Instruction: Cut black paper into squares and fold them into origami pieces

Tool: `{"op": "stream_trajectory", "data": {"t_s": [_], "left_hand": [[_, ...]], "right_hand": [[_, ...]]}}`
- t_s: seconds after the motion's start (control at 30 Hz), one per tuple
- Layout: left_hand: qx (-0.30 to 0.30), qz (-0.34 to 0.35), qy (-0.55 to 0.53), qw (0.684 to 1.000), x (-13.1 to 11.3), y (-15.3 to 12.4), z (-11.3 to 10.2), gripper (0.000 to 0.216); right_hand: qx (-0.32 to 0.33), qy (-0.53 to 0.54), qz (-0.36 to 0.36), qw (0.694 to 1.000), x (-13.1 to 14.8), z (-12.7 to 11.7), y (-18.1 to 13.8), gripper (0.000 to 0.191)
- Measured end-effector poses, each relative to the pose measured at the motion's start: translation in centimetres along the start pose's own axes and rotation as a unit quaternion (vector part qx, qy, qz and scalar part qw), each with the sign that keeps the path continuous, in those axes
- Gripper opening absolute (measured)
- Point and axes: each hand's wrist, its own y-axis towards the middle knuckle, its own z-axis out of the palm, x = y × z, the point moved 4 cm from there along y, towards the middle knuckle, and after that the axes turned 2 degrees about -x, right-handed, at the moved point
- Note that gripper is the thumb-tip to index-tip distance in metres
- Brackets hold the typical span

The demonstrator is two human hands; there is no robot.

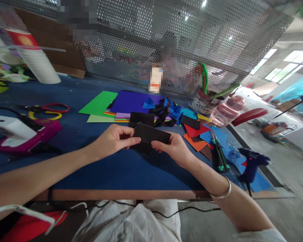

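Blue table (111,171), black strip (151,133) lengthwise left-right (slightly tilted), left hand (113,139) and right hand (175,149) pinching ends

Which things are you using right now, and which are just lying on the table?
In use: black paper, pinched by the left hand and right hand.
Lying about: scissors, knife, glue gun, green paper, paper cups.

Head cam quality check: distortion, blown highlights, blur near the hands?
Head view: wide-angle warp, the stack of cups leans at the left edge. Head view: windows upper right blown white. Head view: left hand and right hand sharp, the black paper they pinch shows little surface detail. Head view: soft shadow beneath them on the blue table.
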Motion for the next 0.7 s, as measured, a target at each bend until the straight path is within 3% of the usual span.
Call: {"op": "stream_trajectory", "data": {"t_s": [0.1, 0.2, 0.27, 0.37, 0.47, 0.7], "left_hand": [[-0.103, 0.107, 0.098, 0.984, -1.0, -0.6, -0.9, 0.03], [-0.187, 0.263, 0.175, 0.93, -1.8, -1.9, -1.3, 0.022], [-0.15, 0.387, 0.206, 0.886, -1.8, -2.9, -0.4, 0.02], [-0.006, 0.513, 0.22, 0.83, -1.2, -4.2, 1.7, 0.032], [0.076, 0.529, 0.239, 0.811, -0.9, -4.7, 3.2, 0.029], [0.105, 0.489, 0.245, 0.83, -1.0, -4.8, 4.0, 0.028]], "right_hand": [[0.073, -0.037, 0.052, 0.995, 0.2, -0.5, 0.2, 0.043], [0.192, -0.102, 0.107, 0.97, 0.3, -0.8, -0.1, 0.032], [0.234, -0.142, 0.117, 0.955, 0.4, -1.0, -0.4, 0.022], [0.244, -0.203, 0.112, 0.942, 0.5, -1.1, -0.8, 0.012], [0.224, -0.276, 0.072, 0.932, 0.6, -1.0, -0.9, 0.006], [0.166, -0.404, 0.019, 0.899, 1.2, -0.6, -1.2, 0.01]]}}
